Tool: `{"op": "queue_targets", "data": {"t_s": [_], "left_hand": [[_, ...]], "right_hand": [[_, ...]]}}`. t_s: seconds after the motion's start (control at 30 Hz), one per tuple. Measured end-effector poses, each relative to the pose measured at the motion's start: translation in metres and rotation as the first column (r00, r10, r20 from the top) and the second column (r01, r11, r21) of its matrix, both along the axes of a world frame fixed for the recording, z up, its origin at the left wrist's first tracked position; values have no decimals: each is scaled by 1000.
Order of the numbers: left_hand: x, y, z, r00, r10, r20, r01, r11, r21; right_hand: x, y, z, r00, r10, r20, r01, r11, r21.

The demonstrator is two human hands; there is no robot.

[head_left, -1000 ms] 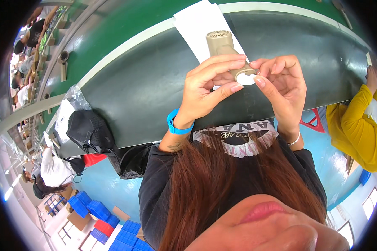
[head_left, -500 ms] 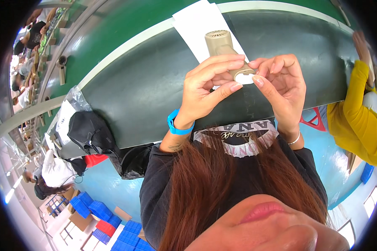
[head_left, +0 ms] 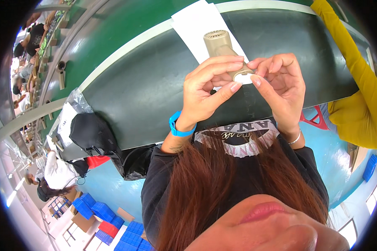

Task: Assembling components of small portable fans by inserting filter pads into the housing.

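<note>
A tan, hair-dryer-shaped housing (head_left: 217, 44) with a round slotted grille at its far end points away from me above the dark work surface. My left hand (head_left: 205, 85) is closed around its narrower near part, thumb underneath and fingers over the top. At the near end shows a small white oval piece (head_left: 243, 78). My right hand (head_left: 282, 83) pinches at that end, its thumb tip against the white piece and its index fingertip by the tan rim. The fingers partly cover the joint, so I cannot tell whether the white piece is seated. White sheets (head_left: 192, 27) lie beneath.
A green conveyor belt (head_left: 125, 25) runs beyond the dark surface's pale edge. At left stand a black bag (head_left: 92, 133) and clear plastic wrap (head_left: 75, 101). A person's yellow sleeve (head_left: 343, 46) reaches across at right. Blue boxes (head_left: 100, 211) are stacked on the floor behind.
The person in yellow at the right has stretched an arm far forward over the belt. My hands and the tan housing have barely shifted.
</note>
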State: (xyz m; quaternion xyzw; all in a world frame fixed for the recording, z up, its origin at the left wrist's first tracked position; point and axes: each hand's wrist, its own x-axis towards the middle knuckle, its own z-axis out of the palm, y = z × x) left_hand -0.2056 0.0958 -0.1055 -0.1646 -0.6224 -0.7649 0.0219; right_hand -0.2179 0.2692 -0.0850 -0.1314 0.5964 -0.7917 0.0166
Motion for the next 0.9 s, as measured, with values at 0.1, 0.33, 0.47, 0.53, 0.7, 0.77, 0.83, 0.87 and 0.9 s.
{"op": "queue_targets", "data": {"t_s": [0.1,0.33,0.47,0.53,0.7,0.77,0.83,0.87,0.9], "left_hand": [[1,2,0,1000,19,5,-19,1000,8],[2,6,2,998,62,9,-62,998,28],[2,10,3,995,97,13,-98,995,33],[2,12,4,994,111,20,-112,993,32],[2,14,4,989,144,18,-144,990,6],[4,12,5,992,119,45,-119,993,-8],[4,16,3,989,139,46,-139,990,-1],[4,18,3,986,161,47,-161,987,7],[3,18,3,986,160,46,-160,987,8]], "right_hand": [[1,0,0,1000,-7,-3,7,1000,13],[0,0,0,1000,-9,-20,10,999,49],[0,0,0,1000,-11,-13,11,1000,24],[0,1,1,1000,-9,-27,10,999,40],[1,1,4,1000,-17,-13,18,997,77],[2,-1,6,1000,-17,-9,18,995,101],[3,1,6,999,-31,-9,32,992,125],[3,2,6,999,-33,-8,34,992,124],[3,2,6,999,-38,-8,39,990,134]]}}
